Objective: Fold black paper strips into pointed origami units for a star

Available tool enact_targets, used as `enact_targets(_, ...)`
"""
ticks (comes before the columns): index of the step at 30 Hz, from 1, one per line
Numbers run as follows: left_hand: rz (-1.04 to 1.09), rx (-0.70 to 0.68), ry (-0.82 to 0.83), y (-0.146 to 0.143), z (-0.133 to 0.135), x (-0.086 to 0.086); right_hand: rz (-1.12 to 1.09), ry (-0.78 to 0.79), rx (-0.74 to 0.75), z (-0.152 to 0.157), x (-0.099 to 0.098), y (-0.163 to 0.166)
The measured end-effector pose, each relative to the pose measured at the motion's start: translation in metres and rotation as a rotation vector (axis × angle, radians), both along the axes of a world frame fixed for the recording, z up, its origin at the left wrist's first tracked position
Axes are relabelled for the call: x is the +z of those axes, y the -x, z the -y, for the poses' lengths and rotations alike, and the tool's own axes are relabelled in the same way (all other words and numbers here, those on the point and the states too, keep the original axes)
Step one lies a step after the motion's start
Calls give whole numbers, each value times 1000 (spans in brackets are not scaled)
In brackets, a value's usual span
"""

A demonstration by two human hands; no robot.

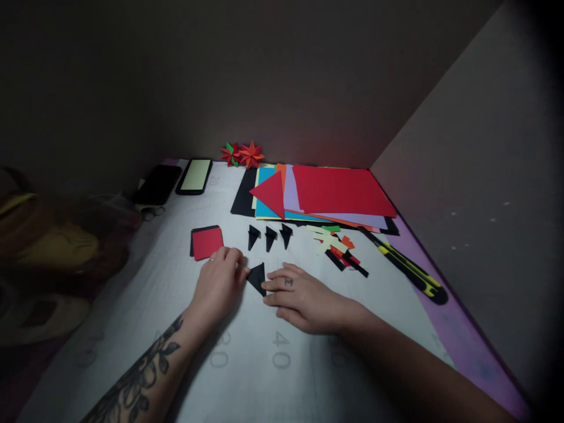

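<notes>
A small black folded paper triangle (258, 277) lies on the white cutting mat (247, 364). My left hand (219, 281) is curled, its fingertips pinching the triangle's left corner. My right hand (304, 298) rests flat with fingers together, pressing the triangle's right edge down. Just beyond, three finished black folded pieces (269, 235) stand in a row. A red square on a black square (207, 242) lies above my left hand.
A stack of coloured paper sheets (339, 194) with a red triangle (272, 194) on it lies at the back right. Paper scraps (337, 247) and a yellow-black utility knife (409, 267) are to the right. Two phones (194, 175), scissors (152, 211) and paper stars (243, 154) sit at the back.
</notes>
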State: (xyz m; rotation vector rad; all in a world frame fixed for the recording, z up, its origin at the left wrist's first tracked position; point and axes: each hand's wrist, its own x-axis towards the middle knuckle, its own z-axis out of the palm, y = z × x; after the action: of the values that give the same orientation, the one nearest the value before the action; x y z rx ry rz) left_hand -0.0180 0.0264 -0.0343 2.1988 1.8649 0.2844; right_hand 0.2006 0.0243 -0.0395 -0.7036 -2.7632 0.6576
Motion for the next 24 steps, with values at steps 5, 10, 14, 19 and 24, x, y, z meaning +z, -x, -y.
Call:
enact_targets(5,-41,-10,-11,4,-3,4,2,-13,-6,3,6,2)
enact_targets(10,-27,-28,-12,5,-3,4,61,-17,-16,8,9,6)
enact_targets(14,-19,-41,-26,6,-3,4,97,-65,6,10,9,11)
enact_targets(19,-22,-35,-39,5,-1,4,76,-129,-16,15,7,14)
enact_targets(24,25,-33,-37,8,-2,2,51,-141,-81,21,7,21)
